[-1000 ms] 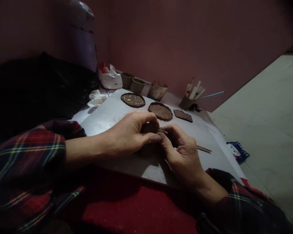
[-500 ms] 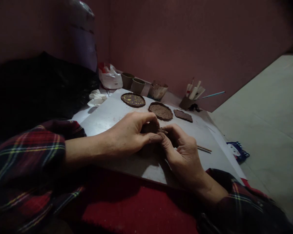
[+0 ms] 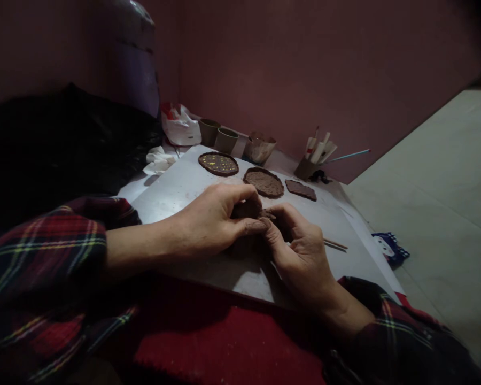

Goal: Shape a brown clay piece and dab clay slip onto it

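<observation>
A lump of brown clay (image 3: 247, 209) is pinched between my two hands above the white board (image 3: 176, 198). My left hand (image 3: 218, 219) curls over it from the left, thumb and fingers closed on it. From the right, my right hand (image 3: 299, 240) presses the same clay with thumb and index finger, the two thumbs meeting. Much of the clay is hidden by the fingers. Just beyond lie an oval brown clay piece (image 3: 263, 183), another oval with yellow specks (image 3: 218, 163) and a small brown slab (image 3: 301, 190). A thin stick (image 3: 335, 244) rests right of my right hand.
Behind the board stand two cups (image 3: 226, 141), a stained glass (image 3: 259, 148) and a holder with several tools (image 3: 305, 169). White tissue (image 3: 159, 160) and a plastic bag (image 3: 181, 126) sit at left. A pink wall (image 3: 324, 69) rises behind; a red surface (image 3: 224, 342) is in front.
</observation>
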### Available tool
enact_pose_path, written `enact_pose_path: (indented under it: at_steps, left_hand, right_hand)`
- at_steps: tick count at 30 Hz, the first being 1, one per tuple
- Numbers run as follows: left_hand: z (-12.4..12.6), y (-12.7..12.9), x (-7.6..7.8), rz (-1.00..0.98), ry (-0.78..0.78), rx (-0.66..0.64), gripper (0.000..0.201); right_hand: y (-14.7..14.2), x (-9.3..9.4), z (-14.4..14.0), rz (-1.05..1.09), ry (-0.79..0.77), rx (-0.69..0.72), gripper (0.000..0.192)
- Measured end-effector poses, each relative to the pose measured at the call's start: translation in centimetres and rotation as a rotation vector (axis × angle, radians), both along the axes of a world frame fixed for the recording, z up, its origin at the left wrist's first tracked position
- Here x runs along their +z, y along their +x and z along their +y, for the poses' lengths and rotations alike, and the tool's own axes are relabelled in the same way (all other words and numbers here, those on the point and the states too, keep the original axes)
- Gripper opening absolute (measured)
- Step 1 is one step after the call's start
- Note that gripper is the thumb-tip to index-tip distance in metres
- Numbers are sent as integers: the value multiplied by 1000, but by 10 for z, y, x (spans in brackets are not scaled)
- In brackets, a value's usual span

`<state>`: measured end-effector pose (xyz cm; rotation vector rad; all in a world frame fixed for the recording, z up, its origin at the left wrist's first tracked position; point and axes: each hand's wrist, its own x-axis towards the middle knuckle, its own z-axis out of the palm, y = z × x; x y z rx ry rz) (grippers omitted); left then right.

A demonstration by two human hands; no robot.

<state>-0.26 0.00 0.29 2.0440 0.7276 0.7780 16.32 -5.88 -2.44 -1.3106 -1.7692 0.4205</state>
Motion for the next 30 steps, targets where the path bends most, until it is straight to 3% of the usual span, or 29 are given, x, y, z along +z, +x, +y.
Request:
enact_pose_path:
  at_steps: [30]
  left_hand:
    - [0,-1,1,19,46,10,14]
  right_hand:
    - [-1,0,0,-5,-5,-4,8]
